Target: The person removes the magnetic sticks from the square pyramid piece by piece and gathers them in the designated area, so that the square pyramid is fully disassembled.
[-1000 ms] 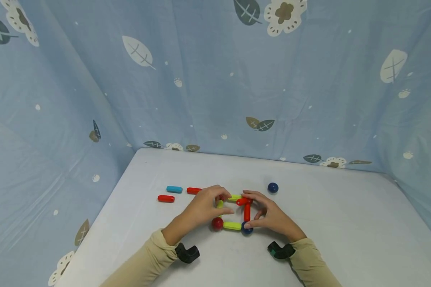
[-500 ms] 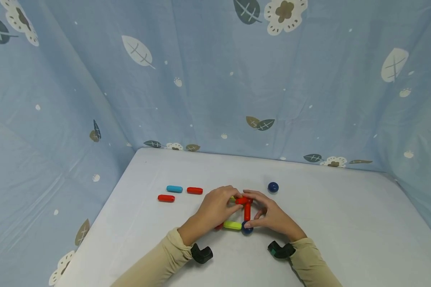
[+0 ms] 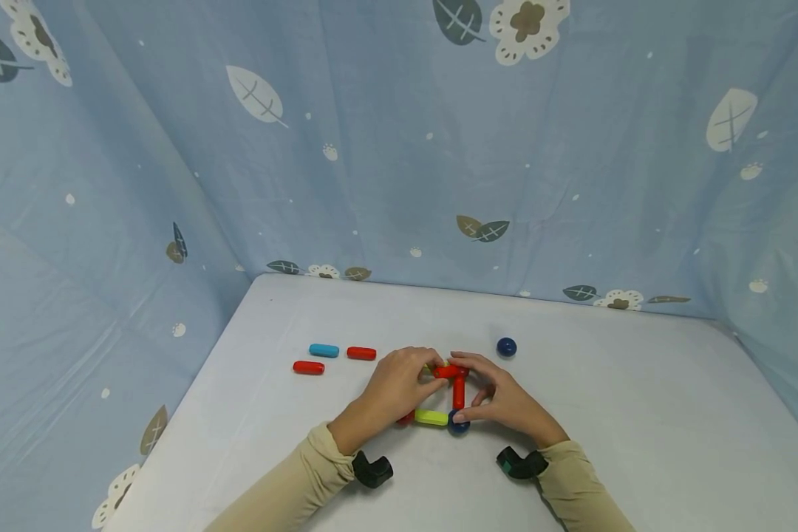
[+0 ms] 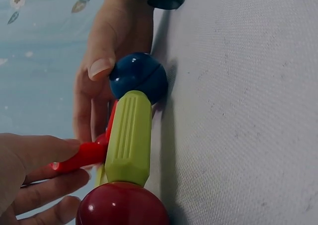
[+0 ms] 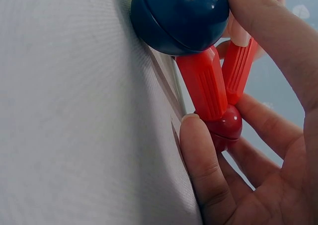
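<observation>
A magnetic frame of rods and balls lies on the table. My left hand (image 3: 399, 380) pinches a red rod (image 4: 82, 158) that rises from the far-right red ball (image 5: 226, 128). My right hand (image 3: 505, 399) grips the frame's right side, thumb on the near blue ball (image 4: 141, 76) and fingers around that red ball. Another red rod (image 5: 203, 83) joins these two balls. Along the near side, a yellow-green rod (image 3: 431, 418) links the blue ball to a red ball (image 4: 121, 205). My left hand hides most of the frame's left side in the head view.
To the left lie a light-blue rod (image 3: 324, 350) and two red rods, one nearer (image 3: 309, 367) and one farther right (image 3: 362, 353). A loose blue ball (image 3: 507, 347) sits behind my right hand. Blue patterned cloth (image 3: 386, 148) hangs behind the white table (image 3: 605, 414).
My left hand has moved right from the frame's left side and now pinches the raised red rod. The right hand keeps its hold on the frame, nearly still.
</observation>
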Demonstrator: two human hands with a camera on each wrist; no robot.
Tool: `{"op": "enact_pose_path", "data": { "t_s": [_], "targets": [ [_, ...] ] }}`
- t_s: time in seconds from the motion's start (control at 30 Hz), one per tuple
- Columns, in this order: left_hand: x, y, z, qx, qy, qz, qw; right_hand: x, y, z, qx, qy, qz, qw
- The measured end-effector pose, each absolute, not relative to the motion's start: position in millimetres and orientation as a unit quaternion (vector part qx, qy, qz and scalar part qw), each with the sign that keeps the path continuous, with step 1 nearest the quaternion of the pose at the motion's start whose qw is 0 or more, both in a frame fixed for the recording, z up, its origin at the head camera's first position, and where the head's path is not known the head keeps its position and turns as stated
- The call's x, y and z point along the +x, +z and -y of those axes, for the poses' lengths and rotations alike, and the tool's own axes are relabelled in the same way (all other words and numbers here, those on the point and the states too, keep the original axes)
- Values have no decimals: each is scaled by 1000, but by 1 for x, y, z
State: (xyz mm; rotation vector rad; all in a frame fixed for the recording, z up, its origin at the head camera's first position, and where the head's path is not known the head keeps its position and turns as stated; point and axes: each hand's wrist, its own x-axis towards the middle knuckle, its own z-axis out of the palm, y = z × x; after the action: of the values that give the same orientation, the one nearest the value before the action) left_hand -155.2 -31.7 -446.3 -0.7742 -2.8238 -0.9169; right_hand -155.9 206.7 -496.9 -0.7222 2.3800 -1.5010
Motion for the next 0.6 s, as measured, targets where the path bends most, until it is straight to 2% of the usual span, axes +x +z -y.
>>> {"op": "enact_pose_path", "data": {
  "t_s": [0.6],
  "targets": [
    [-159, -445, 34, -258, -322, 910, 27, -156, -495, -205, -243, -507, -819, 115]
  ]
}}
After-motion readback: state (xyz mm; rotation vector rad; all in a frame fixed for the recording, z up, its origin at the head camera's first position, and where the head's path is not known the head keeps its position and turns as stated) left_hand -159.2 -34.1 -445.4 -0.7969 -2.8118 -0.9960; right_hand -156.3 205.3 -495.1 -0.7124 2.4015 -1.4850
